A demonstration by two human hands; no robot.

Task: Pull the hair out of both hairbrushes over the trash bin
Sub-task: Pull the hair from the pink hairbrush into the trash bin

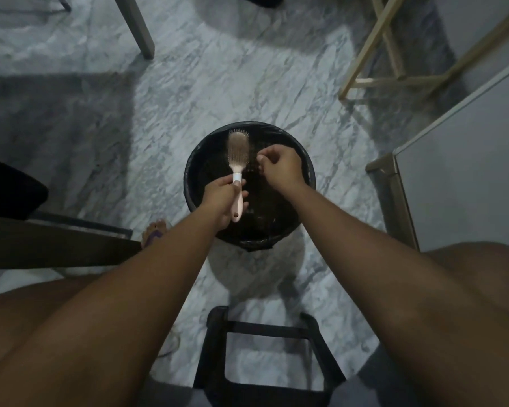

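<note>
The brush (238, 154) is held over the bin (190, 171), head near the far left rim, bristles up; the left hand (221, 198) is clamped round its handle. The right hand (281, 168) hovers beside the head, fingertips drawn together; whether they pinch hair cannot be told. Risk: with the head so close to the rim, strands pulled leftward may land on the floor (159, 127) or cling to the fingers.

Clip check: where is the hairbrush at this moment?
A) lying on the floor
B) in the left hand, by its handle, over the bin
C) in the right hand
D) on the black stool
B: the left hand grips the hairbrush by its handle, bristle head above the trash bin.
</note>
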